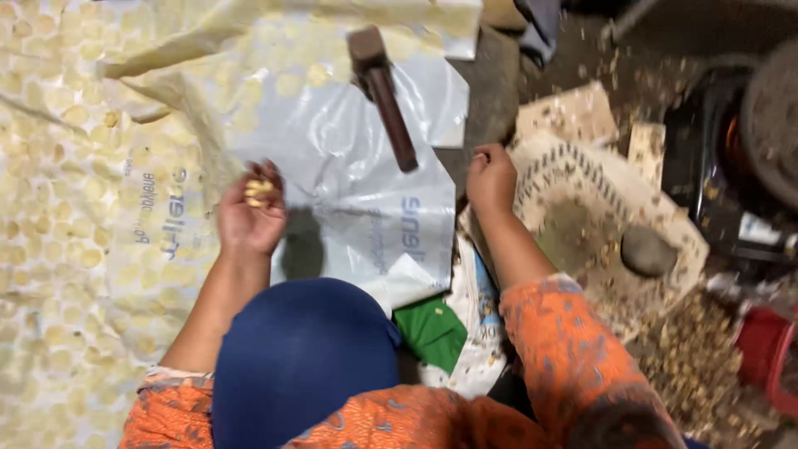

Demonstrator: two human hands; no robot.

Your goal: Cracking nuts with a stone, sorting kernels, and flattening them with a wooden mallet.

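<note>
My left hand [249, 218] is raised palm-up over a white plastic sheet [349, 158], its fingers cupped around a few small yellowish pieces [258, 192]. My right hand [490, 176] rests with curled fingers at the left rim of a round woven tray [573, 170]; whether it holds anything is hidden. A brown wooden mallet [381, 91] lies on the sheet between and beyond both hands. A dark flat stone [302, 245] sits under the sheet just right of my left wrist.
Many flat pale-yellow discs [58, 208] cover the ground at left. A grey round stone [648, 251] lies on the tray. Husk debris [698, 349] piles at lower right, near a red container [761, 341]. A green packet [432, 331] lies by my blue-clad knee [303, 357].
</note>
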